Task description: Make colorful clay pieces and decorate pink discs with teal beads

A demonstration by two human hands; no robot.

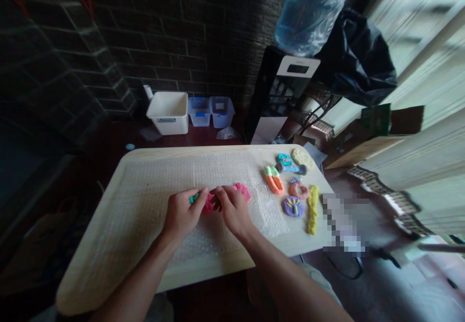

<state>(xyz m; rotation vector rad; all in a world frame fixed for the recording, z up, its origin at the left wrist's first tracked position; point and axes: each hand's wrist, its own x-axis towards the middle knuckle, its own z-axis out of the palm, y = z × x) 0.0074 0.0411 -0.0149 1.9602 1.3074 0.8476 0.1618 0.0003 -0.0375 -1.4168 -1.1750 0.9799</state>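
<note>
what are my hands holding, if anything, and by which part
A red piece. The left hand pinches its left end, by a green bit; the right hand is at its right end, exact grip hidden.

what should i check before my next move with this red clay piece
1. Red clay piece in hand: ok, at the left hand's fingertips, between both hands.
2. Right hand's grip on it: cannot tell, the fingers hide any contact.
3. Pink clay lump clear of the right hand: cannot tell, it shows just beyond and is partly hidden.
4. Bubble wrap beneath the work: ok, spread over the table under both hands.
5. Yellow clay strip out of the way: ok, well off to the right.
</note>
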